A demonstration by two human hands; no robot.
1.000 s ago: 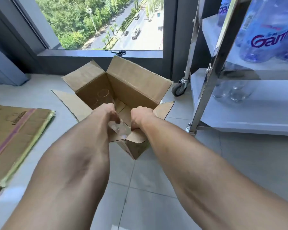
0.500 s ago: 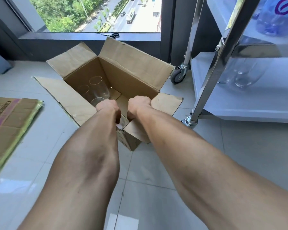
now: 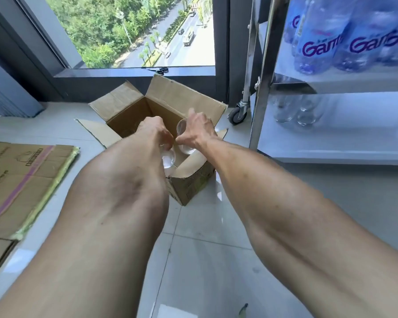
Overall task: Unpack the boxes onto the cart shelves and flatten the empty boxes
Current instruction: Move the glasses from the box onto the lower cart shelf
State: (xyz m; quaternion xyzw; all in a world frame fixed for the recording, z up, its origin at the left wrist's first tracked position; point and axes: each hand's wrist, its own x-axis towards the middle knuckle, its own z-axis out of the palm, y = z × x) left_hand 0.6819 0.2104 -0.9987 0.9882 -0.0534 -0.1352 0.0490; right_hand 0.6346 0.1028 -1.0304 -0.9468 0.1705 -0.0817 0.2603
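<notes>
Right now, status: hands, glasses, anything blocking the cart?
Left hand grips a glass; right hand grips another glass. Both over the open box. Glasses already on cart shelf. No obstruction visible toward it.

Purple lettering reading "Gan…" and "Ganba…", cut off by neighbouring bottles and the frame edge, stands on the labels of the water bottles (image 3: 345, 37) on the upper cart shelf (image 3: 340, 82). The flattened cardboard (image 3: 23, 180) on the floor at left carries a printed outline mark and lines of small print, too blurred and foreshortened to read. The side of the open box (image 3: 189, 184) bears faint printing, likewise illegible.
</notes>
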